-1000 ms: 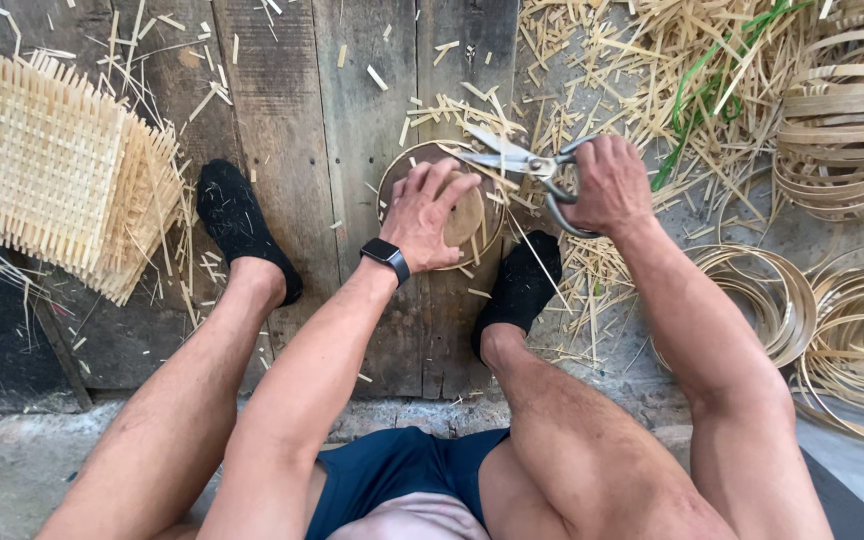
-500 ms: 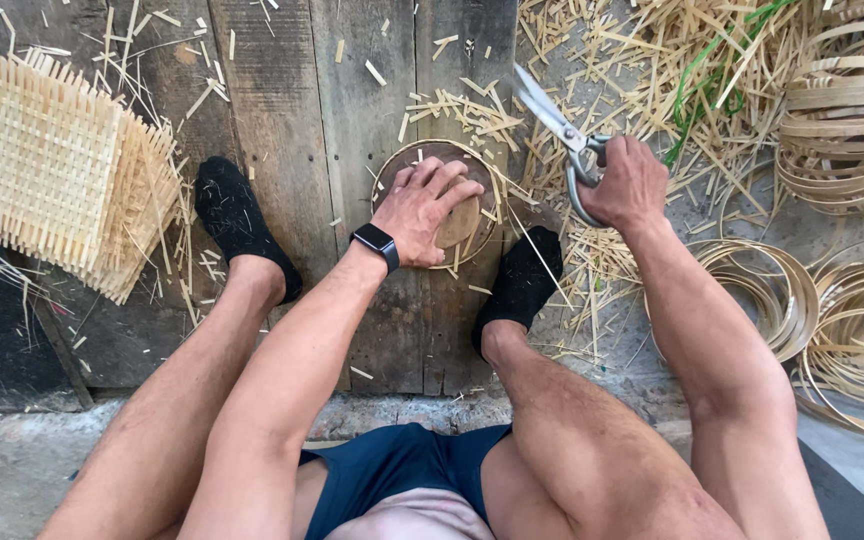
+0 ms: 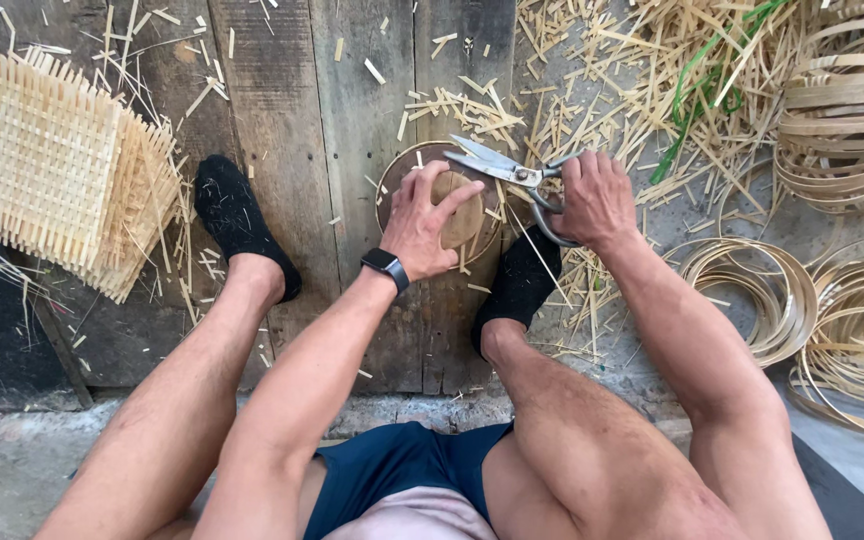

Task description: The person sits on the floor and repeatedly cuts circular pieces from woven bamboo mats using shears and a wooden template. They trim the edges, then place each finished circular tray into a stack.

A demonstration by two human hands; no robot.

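View, head camera: we look straight down over two bare legs onto weathered planks littered with bamboo offcuts.
Left hand point(image 3: 430, 222): fingers spread and pressed down over a small round woven piece point(image 3: 464, 212), pinning it flat on the wooden boards point(image 3: 282, 120); the hand is closed on it from above, thumb toward the near edge.
Woven piece, location: on the planks between the two black-socked feet, mostly covered by the left palm, its far rim showing.
Right hand point(image 3: 592, 200): wrapped around the loop handles of large metal shears point(image 3: 512, 172); grip is clamped on them.
Shears, state: blades parted, tips pointing left over the far rim of the round piece, just above the left fingers.
Pose, left arm: extended forward from between the knees, wrist with a dark watch point(image 3: 385, 268), palm down.
Pose, right arm: reaching out past the right knee, wrist bent inward so the blades run across the work.
Doing it well, our judgement: keep the disc pinned without rocking, hold the left fingertips back from the blade line, and trim close along the rim in short bites.
Surroundings: woven square mat stack point(image 3: 47, 160) at left; coiled bamboo strip hoops point(image 3: 852, 110) at right; green strands point(image 3: 702, 80) among the loose splints.
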